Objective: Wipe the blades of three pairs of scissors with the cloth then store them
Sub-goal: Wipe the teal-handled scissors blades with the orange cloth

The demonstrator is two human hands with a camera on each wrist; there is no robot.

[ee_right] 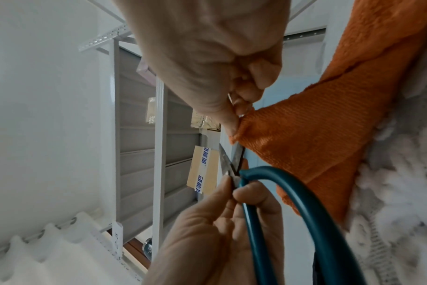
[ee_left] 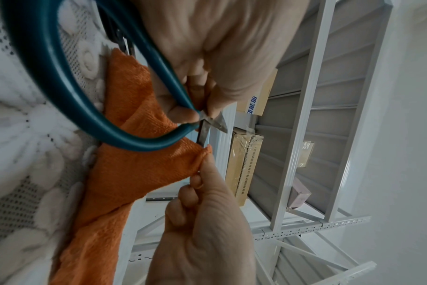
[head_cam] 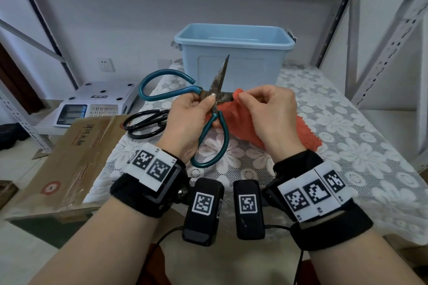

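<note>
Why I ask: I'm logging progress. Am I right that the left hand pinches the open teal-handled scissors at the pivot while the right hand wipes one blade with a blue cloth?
Not quite. The cloth is orange, not blue, as the head view shows. The rest holds: the left hand pinches the open teal-handled scissors at the pivot; the right hand wipes one blade.

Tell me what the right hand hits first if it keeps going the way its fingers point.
Probably the left hand, pinching the teal scissors at the pivot; the right hand points leftward, cloth pinched over one blade. Depth is unclear.
</note>
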